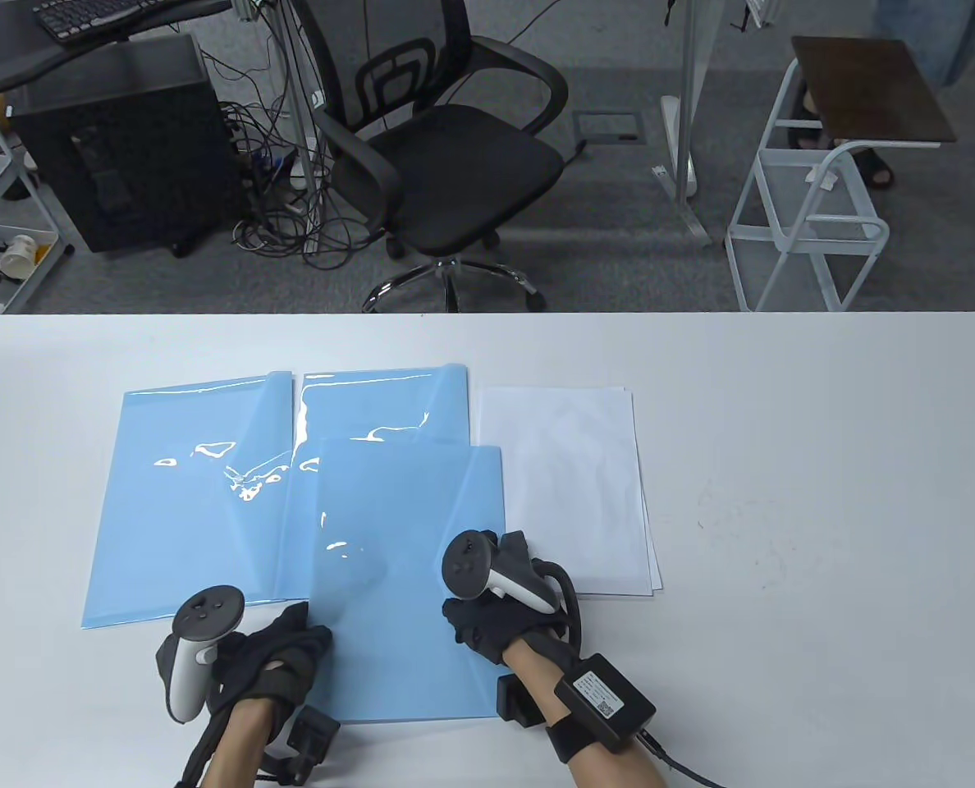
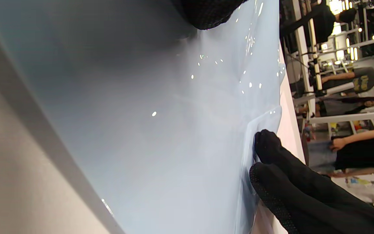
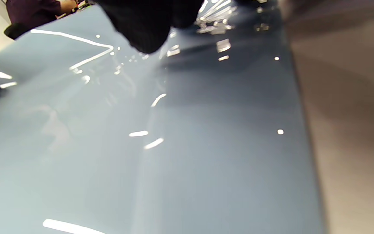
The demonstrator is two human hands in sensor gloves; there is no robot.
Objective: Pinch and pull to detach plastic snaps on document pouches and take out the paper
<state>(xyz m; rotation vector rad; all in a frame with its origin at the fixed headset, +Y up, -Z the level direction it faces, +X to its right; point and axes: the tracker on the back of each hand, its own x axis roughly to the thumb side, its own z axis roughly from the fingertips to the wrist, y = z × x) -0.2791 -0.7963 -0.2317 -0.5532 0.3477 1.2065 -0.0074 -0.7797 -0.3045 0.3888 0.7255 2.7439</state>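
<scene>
Nearest the bottom edge of the table view: left hand (image 1: pixel 270 657) lying on the lower left corner of the front pouch (image 1: pixel 409 583), fingers bent onto the plastic, tracker up. Whether it pinches the edge or only presses: cannot tell. Right hand (image 1: pixel 496 611) set on the right edge of the same pouch, fingers curled down under the tracker toward the flap; grip on the flap not shown, so cannot tell.

Seen only from the left wrist: two black fingertips (image 2: pixel 266 149) of the right hand touching the raised far edge of the pouch, with people standing beyond the table. From the right wrist: only a dark glove tip (image 3: pixel 144 29) hanging over glossy blue plastic, nothing of the thumb.

Farther up the white table (image 1: pixel 783 460): front pouch overlapping the middle pouch (image 1: pixel 373 410), flap folded over at its top; left pouch (image 1: pixel 184 492) just beside, flap also turned up. To the right, touching the front pouch's edge, a stack of white paper (image 1: pixel 569 484).

Beyond the table: a black office chair (image 1: pixel 446 148).
</scene>
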